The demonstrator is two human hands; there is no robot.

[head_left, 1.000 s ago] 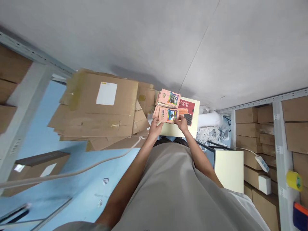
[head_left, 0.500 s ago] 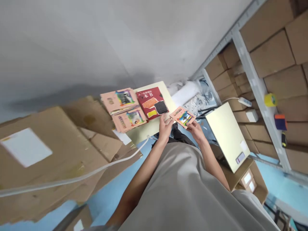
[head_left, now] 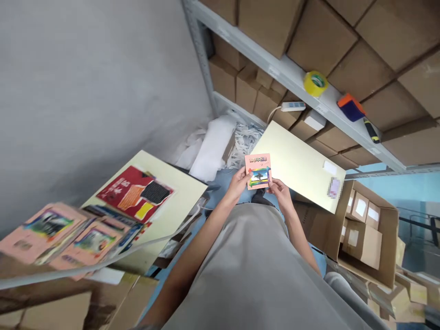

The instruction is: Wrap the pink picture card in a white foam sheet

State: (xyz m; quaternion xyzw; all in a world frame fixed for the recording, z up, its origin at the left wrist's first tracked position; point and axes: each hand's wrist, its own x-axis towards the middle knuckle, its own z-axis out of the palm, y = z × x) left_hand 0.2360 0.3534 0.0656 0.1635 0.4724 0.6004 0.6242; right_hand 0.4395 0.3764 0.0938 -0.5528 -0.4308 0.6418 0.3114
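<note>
Pink booklet (head_left: pixel 258 171), one, cover up, pinched at two points: left hand (head_left: pixel 238 184) at its left edge, thumb on the cover; right hand (head_left: pixel 280 192) at its lower right corner. Pale table (head_left: pixel 294 158), beyond and to the right of the booklet. Second table (head_left: pixel 178 188), left of the booklet, bearing a red book (head_left: pixel 124 190) and two pink stacks (head_left: pixel 91 243). White cable (head_left: pixel 146 245), left of the booklet, crossing in front of the stacks.

Hazards, as judged: a slackened grip could drop the booklet to the floor (head_left: pixel 222 183); a tug on the cable could shift the stacks, if it touches them, which cannot be told.

Obscured: booklet's back and whatever grips it there; small title lettering; stack covers, blurred; leftmost stack, cut by the frame edge; pixelated item (head_left: pixel 333 187) on the pale table, right of the booklet.
</note>
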